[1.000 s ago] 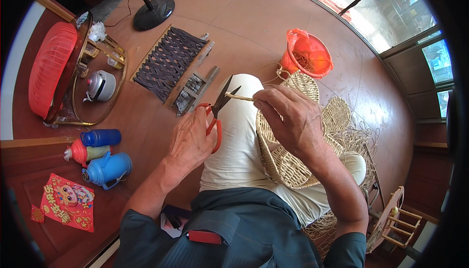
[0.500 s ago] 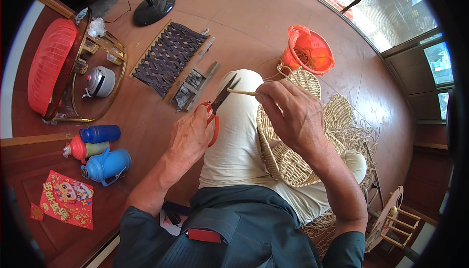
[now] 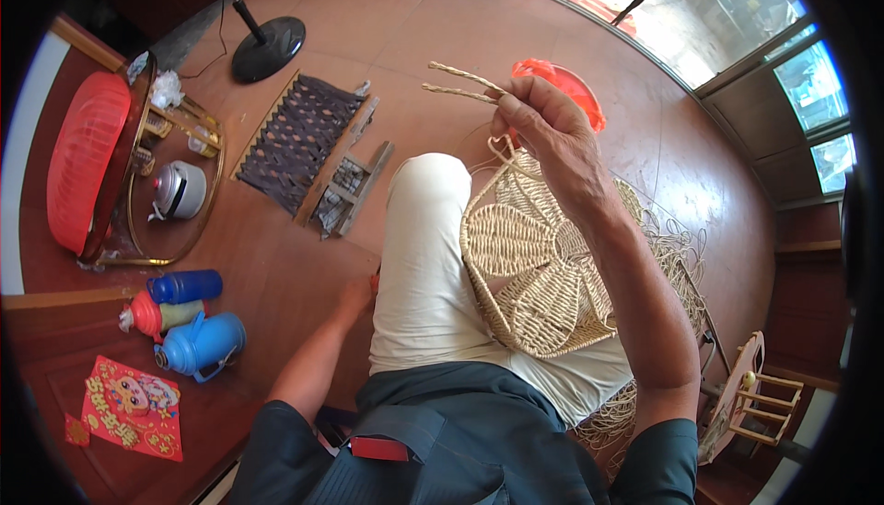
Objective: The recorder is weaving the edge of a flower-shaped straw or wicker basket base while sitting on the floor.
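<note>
My right hand [image 3: 552,127] is raised above my lap, thumb and fingers pinched on two short ends of twisted straw cord [image 3: 460,92], which point left. Below it, a woven straw piece [image 3: 511,240] with petal-shaped panels and a braided rim rests on my right thigh. A loop of cord [image 3: 502,146] stands up at its far edge. Low beside my left knee is my left hand [image 3: 354,295], its fingers mostly hidden behind the trouser leg. A small red bit of the scissors' handle [image 3: 375,280] shows at that hand; the blades are out of sight.
A red bucket [image 3: 582,100] stands beyond my right hand. Loose cord [image 3: 677,256] lies heaped at the right, near a small wooden chair [image 3: 737,404]. Left are a dark woven strip panel [image 3: 299,137], a fan base [image 3: 269,49], thermos flasks [image 3: 207,344] and a kettle [image 3: 181,190].
My left hand has dropped with the red-handled scissors from the cord end to beside my knee. My right hand has lifted away, and two cord ends now show in it.
</note>
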Demonstrator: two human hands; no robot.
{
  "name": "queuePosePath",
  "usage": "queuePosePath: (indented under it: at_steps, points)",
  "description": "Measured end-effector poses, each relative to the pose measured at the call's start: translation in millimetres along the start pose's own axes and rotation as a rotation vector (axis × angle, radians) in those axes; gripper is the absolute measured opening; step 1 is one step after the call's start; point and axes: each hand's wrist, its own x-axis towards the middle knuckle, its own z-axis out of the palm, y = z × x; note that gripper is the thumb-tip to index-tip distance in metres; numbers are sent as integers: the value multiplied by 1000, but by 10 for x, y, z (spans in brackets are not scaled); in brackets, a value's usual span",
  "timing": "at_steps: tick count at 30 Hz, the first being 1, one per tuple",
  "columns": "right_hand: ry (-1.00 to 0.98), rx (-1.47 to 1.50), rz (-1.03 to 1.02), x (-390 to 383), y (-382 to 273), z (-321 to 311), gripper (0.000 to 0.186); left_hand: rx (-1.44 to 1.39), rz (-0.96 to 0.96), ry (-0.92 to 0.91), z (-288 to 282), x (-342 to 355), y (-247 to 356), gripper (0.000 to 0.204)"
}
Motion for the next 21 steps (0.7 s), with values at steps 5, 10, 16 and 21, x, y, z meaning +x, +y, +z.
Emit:
queuePosePath:
  at_steps: [5,10,16,21]
  points:
    - [-47,89,-25,219,-213,-193,27,-204,6,-96,485,139,-74,40]
    - [-103,247,-139,377,-387,-334,25,-726,173,393,-914,223,985,36]
    - [-126,511,-68,471,-475,-108,24,-1019,839,272,-2657,-667,2771,54]
    - [-121,516,-135,462,-503,-156,29,-1001,894,-59,-2991,-547,3293,45]
